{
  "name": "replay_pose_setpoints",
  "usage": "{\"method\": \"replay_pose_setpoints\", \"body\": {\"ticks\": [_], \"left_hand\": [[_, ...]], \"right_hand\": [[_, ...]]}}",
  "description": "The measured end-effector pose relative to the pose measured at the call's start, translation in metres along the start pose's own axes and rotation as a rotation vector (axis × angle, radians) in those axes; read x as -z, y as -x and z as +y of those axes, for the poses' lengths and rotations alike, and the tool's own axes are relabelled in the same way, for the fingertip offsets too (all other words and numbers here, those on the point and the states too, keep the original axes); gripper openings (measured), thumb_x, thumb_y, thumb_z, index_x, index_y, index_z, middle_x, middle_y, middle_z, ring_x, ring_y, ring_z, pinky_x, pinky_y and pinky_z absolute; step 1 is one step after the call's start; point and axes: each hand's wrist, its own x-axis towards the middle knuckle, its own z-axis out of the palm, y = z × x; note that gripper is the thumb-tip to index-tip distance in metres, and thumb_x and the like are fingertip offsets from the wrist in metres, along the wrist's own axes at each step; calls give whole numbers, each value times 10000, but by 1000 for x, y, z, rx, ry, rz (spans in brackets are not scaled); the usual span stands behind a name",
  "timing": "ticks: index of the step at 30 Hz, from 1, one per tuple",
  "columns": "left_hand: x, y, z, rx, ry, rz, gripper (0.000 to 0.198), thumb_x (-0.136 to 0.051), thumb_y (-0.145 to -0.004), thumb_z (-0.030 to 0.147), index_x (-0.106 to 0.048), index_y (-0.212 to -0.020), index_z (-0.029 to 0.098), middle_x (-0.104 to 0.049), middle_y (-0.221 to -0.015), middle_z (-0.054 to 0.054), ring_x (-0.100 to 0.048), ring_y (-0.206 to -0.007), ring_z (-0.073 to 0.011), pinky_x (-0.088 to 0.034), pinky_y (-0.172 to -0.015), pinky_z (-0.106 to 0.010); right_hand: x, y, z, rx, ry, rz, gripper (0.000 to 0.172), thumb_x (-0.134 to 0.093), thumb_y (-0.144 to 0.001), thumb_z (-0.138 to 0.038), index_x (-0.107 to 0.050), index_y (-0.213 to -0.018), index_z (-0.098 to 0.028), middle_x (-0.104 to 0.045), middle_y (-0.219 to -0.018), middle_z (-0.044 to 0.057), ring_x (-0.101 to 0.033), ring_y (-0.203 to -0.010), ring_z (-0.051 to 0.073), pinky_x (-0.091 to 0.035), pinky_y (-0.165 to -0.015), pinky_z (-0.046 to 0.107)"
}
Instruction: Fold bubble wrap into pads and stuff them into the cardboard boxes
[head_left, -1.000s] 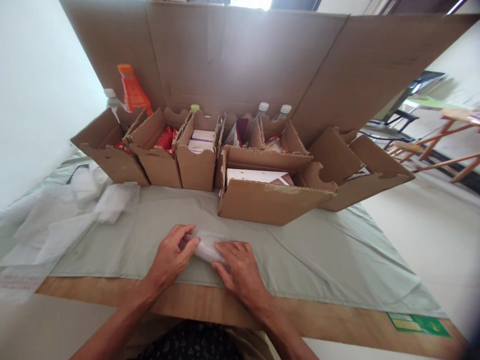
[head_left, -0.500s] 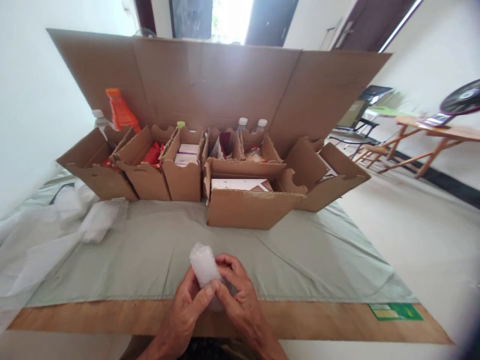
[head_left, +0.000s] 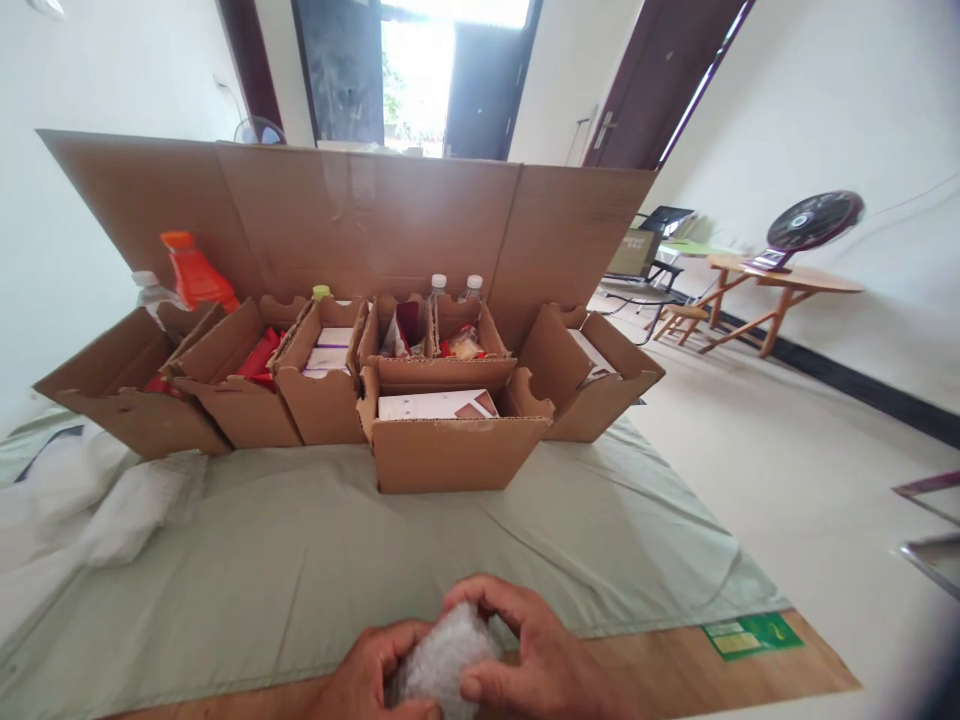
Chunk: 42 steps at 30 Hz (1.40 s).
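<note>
A small bundle of white bubble wrap [head_left: 448, 660] is held between both hands at the table's front edge. My left hand [head_left: 379, 672] has its fingers round the bundle's left side, the thumb low in front. On the right side, my right hand [head_left: 529, 650] grips it with the thumb on the front and the fingers over the top. What is inside the wrap, if anything, cannot be made out. Beyond the hands stands a cardboard box [head_left: 454, 455] with a white carton [head_left: 427, 405] in it.
Several open cardboard boxes [head_left: 259, 415] stand in a row before a tall cardboard panel [head_left: 375, 220]. An orange bottle [head_left: 196, 275] leans at the left. Loose bubble wrap [head_left: 139, 510] lies on the green cloth [head_left: 315, 560]. A green card [head_left: 752, 636] is at the front right.
The view has tilted up and turned right. Both hands and the bundle sit lower in the picture, and the right hand's fingers now reach over the bundle's top.
</note>
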Motion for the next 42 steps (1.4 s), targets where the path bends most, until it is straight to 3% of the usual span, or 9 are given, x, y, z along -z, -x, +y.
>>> {"method": "replay_pose_setpoints", "body": {"ticks": [3, 6, 8, 12, 14, 18, 25, 30, 42], "left_hand": [[0, -4, 11, 20, 36, -46, 703, -778, -629, 704, -713, -1020, 123, -522, -784, -2, -402, -677, -104, -326, -617, -224], [4, -6, 11, -7, 179, -102, 717, -792, -624, 722, -710, -1063, 161, -609, -853, -29, -494, -732, -135, -387, -688, -253], [11, -8, 1, -97, 253, -53, 754, -732, -685, 749, -682, -1178, 181, -673, -930, -71, -581, -828, -195, -443, -779, -312], [25, -15, -30, -206, 260, 108, 694, -636, -818, 690, -621, -1301, 192, -698, -1083, -130, -638, -965, -249, -482, -893, -390], [29, -16, -41, -189, 224, 149, 655, -636, -831, 664, -630, -1280, 188, -692, -1106, -133, -643, -975, -248, -498, -884, -384], [25, -16, -40, -208, 12, 161, 631, -623, -837, 652, -638, -1274, 196, -702, -1112, -129, -655, -991, -249, -513, -905, -379], [17, -18, -26, -362, -323, 168, 458, -651, -839, 526, -688, -1179, 221, -754, -995, -97, -692, -890, -224, -540, -804, -305], [16, -21, -32, -446, -396, 171, 395, -654, -853, 458, -690, -1169, 224, -749, -953, -93, -690, -851, -218, -527, -769, -290], [15, -22, -37, -465, -440, 148, 374, -635, -869, 417, -671, -1175, 206, -725, -959, -107, -679, -872, -228, -515, -776, -303]], "right_hand": [[14, 9, -24, -14, 166, 5, 337, -781, -630, -289, -726, -954, -213, -683, -860, 0, -593, -835, 192, -445, -743, 267], [43, 20, -54, 103, 308, 87, 270, -740, -723, -277, -727, -989, -235, -721, -923, 11, -640, -861, 197, -480, -762, 271], [70, 23, -78, 263, 403, 278, 242, -721, -802, -337, -714, -1031, -259, -725, -947, 10, -657, -838, 190, -502, -749, 276], [118, 3, -122, 547, 656, 854, 288, -744, -825, -420, -694, -1076, -289, -726, -986, 7, -653, -802, 201, -514, -742, 324], [130, -17, -135, 622, 833, 946, 267, -712, -848, -382, -686, -1093, -279, -734, -1015, 22, -662, -832, 217, -518, -764, 345], [135, -52, -141, 606, 1171, 753, 202, -608, -869, -284, -689, -1047, -232, -752, -1055, 68, -680, -953, 260, -508, -831, 372], [136, -74, -150, -29, 1427, 552, 291, -600, -876, -315, -719, -1129, -236, -767, -960, 62, -695, -910, 262, -443, -748, 312], [133, -94, -164, -133, 1618, 454, 294, -592, -910, -347, -768, -1081, -185, -721, -1142, 142, -672, -1055, 323, -455, -849, 360], [126, -126, -164, -242, 1608, 190, 292, -584, -835, -124, -780, -1052, -121, -772, -1053, 181, -729, -960, 297, -498, -741, 312]]}}
